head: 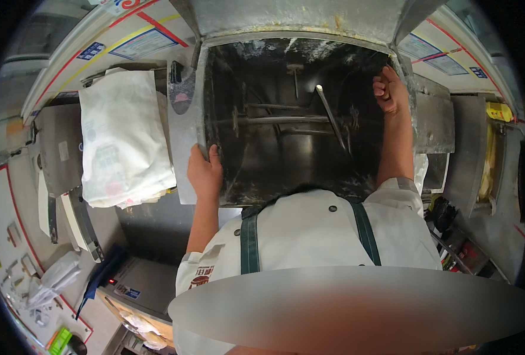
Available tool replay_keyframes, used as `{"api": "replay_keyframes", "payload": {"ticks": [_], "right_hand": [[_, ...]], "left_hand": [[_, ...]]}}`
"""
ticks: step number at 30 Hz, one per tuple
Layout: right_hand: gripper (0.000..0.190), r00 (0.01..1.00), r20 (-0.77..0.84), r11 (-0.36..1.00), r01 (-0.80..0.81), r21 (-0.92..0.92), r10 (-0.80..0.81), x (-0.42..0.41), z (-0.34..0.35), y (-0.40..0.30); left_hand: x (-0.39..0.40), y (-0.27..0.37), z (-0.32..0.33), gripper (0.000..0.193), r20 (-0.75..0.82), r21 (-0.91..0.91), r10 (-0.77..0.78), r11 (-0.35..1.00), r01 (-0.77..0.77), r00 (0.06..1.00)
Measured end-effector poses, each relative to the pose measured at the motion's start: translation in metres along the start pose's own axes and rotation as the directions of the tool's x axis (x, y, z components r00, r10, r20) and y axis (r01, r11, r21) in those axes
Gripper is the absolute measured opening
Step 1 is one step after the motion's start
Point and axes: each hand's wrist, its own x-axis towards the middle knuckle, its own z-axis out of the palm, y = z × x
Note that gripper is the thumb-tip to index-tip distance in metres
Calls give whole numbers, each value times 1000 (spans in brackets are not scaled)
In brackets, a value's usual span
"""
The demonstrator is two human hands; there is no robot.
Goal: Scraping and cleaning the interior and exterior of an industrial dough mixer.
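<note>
Before me is the deep metal tub of a dough mixer (307, 177), its dark inner walls streaked with whitish residue. Metal mixing bars (289, 119) cross the inside, one of them slanting at the right. My left hand (205, 171) grips the tub's left rim, the thumb on the inner side. My right hand (389, 91) is inside the tub by the upper right wall, its fingers curled. Whether it holds something small there cannot be made out.
White sacks (125, 137) lie stacked left of the tub. A raised metal cover (298, 17) stands behind it. Metal cabinets (433, 115) are at the right. A grey box (147, 284) with a red light sits at the lower left, near a white board (62, 324).
</note>
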Motion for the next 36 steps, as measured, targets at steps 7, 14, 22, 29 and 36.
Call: {"api": "replay_keyframes", "payload": {"ticks": [7,14,22,29,36], "right_hand": [[59,999,-21,959,41,-280,-49,-12,12,0],[56,997,-5,859,61,-509,-74,-22,11,-16],[51,999,53,679,48,-732,-14,-21,0,-34],[40,537,807,-269,762,-589,-245,11,25,7],[34,646,762,-485,653,-582,-46,-21,53,-11]], "left_hand": [[2,8,-5,36,29,32,10,999,-11,1000],[2,9,-5,36,57,30,-26,999,24,998],[-1,-1,-2,39,-7,68,17,998,-16,1000],[-2,2,-7,33,-47,13,26,1000,-26,999],[-4,-9,-2,34,-110,40,51,998,-47,993]]}}
